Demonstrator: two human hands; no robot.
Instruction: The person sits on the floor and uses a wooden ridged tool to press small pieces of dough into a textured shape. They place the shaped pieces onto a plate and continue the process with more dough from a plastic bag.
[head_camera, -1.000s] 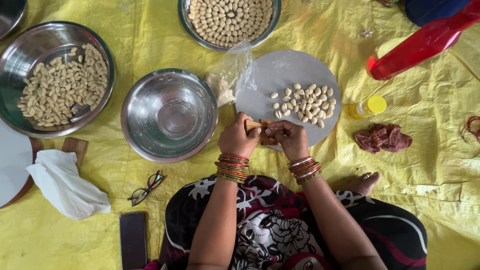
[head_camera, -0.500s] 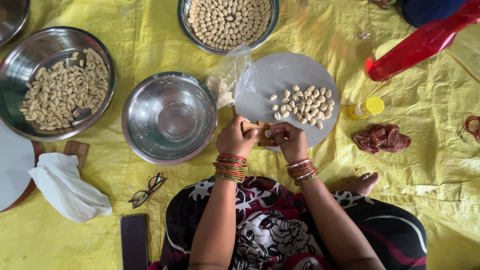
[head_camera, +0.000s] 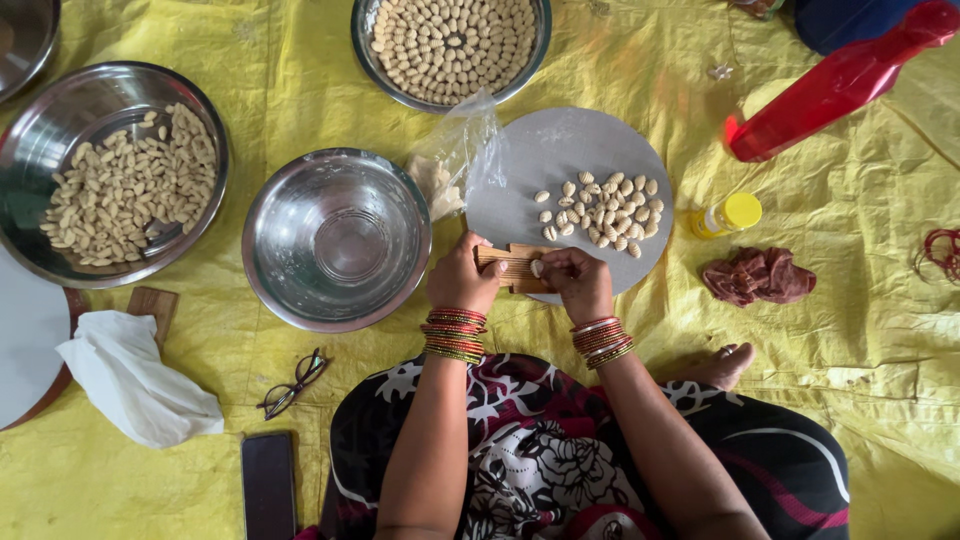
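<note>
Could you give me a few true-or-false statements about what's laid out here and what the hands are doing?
1. The left hand holds a small ridged wooden board. True.
2. The right hand presses a dough piece on that board. True.
3. The middle steel bowl is full of dough pieces. False: it is empty.
4. The eyeglasses lie on the round grey plate. False: they lie on the yellow sheet, beside the phone.
5. The small bottle has a yellow cap. True.
</note>
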